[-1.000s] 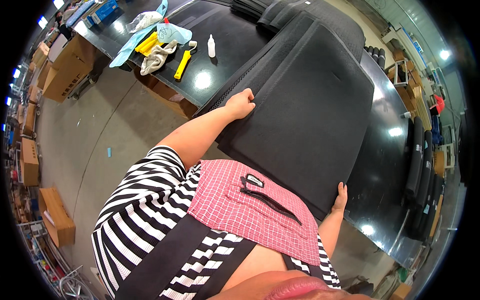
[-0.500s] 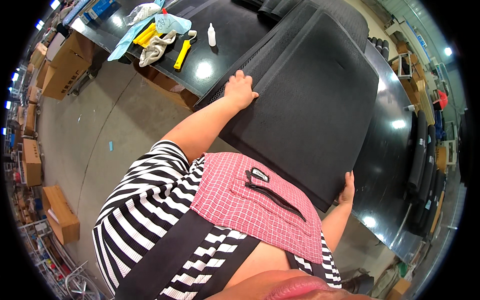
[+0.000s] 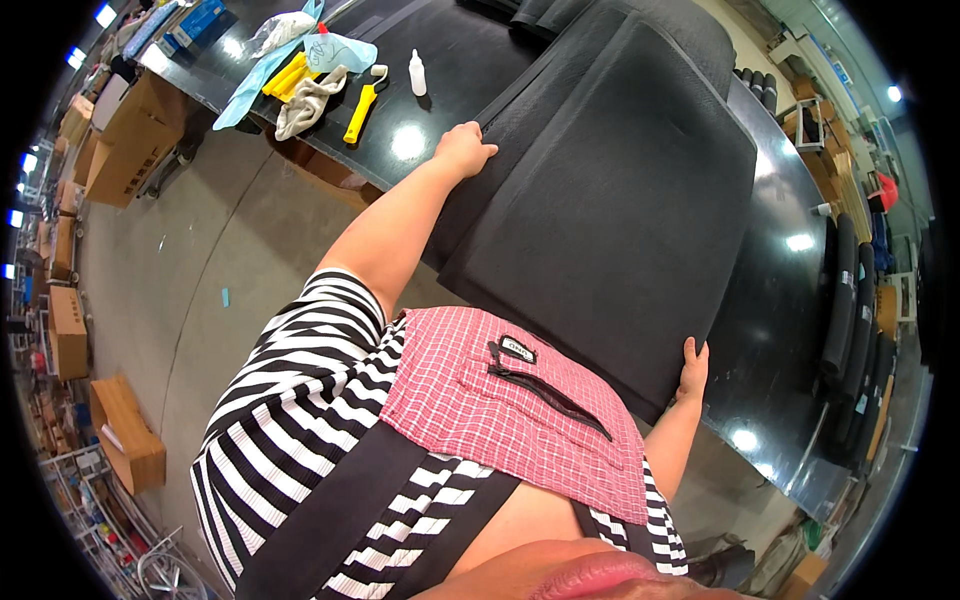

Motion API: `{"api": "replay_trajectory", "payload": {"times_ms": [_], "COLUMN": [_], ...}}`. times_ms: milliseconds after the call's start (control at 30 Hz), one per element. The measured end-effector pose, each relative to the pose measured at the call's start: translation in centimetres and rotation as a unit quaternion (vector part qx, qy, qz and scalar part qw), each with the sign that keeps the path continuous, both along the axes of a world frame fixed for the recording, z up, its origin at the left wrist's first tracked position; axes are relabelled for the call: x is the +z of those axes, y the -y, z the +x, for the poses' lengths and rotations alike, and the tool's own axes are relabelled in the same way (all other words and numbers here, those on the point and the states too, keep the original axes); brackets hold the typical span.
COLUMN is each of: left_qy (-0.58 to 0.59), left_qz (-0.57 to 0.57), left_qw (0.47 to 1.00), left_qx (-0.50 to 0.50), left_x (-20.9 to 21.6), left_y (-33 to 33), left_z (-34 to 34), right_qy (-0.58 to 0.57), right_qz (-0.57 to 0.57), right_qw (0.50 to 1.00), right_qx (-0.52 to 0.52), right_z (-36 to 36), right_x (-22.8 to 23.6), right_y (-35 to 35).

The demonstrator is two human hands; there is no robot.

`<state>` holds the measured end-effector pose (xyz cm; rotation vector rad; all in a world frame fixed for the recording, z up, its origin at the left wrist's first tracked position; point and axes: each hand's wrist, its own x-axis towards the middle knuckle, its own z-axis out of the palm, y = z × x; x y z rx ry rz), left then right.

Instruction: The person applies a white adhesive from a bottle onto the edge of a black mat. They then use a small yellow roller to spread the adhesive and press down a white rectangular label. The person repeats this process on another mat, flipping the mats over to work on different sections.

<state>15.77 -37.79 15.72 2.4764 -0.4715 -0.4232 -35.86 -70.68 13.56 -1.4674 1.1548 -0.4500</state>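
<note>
A large black sheet, like a rubber floor mat (image 3: 620, 190), lies over other black layers and hangs past the table's near edge toward my apron. My left hand (image 3: 465, 150) grips the left edge of a lower black layer (image 3: 515, 155), its fingers curled over. At the mat's near right corner, my right hand (image 3: 692, 372) holds the edge; part of that hand is hidden behind the mat.
On the glossy black table (image 3: 420, 25) at the left are a white squeeze bottle (image 3: 417, 75), a yellow-handled roller (image 3: 359, 112) and a whitish cloth glove (image 3: 310, 105). Rolled black mats (image 3: 842, 300) stand at the right. Cardboard boxes (image 3: 125, 430) sit on the floor.
My left hand has shifted outward, up and left, to the lower layer's edge. The mesh-like strip seen along the left side no longer shows. My right hand stays at the near corner.
</note>
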Motion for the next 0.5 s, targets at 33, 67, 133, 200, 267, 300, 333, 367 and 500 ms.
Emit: {"api": "replay_trajectory", "payload": {"times_ms": [33,67,133,200,267,300,333,367,500], "left_qy": [0.044,0.040,0.032,0.042,0.044,0.047,0.051,0.054,0.080], "left_qz": [-0.001,-0.009,-0.021,-0.073,-0.114,-0.127,-0.139,-0.151,-0.116], "left_qw": [0.999,0.999,0.999,0.996,0.992,0.991,0.989,0.987,0.990], "left_qx": [-0.028,-0.026,-0.018,-0.012,-0.010,-0.002,0.005,0.012,0.006], "left_x": [0.1,0.2,0.3,-0.7,-1.2,-1.4,-1.1,-0.8,-0.1], "left_y": [0.1,0.2,-0.1,-0.7,-0.8,-0.7,-0.5,-0.2,-0.3], "left_z": [-0.1,-0.3,-0.7,0.1,0.6,0.9,1.1,1.2,3.1], "right_qy": [-0.006,-0.007,-0.024,-0.059,-0.053,-0.049,-0.030,-0.021,-0.006], "right_qz": [-0.013,-0.033,-0.060,-0.088,-0.094,-0.097,-0.077,-0.075,-0.071], "right_qw": [1.000,0.999,0.997,0.991,0.992,0.992,0.994,0.995,0.995], "right_qx": [-0.010,-0.020,-0.041,-0.085,-0.067,-0.057,-0.069,-0.068,-0.073], "right_z": [-0.1,-0.2,0.0,0.8,0.7,0.6,0.3,0.1,0.1], "right_x": [-0.3,-0.6,-1.1,-1.2,-1.0,-0.9,-1.1,-1.2,-1.0], "right_y": [0.0,0.0,-0.2,-0.6,-0.5,-0.4,-0.4,-0.2,-0.2]}}
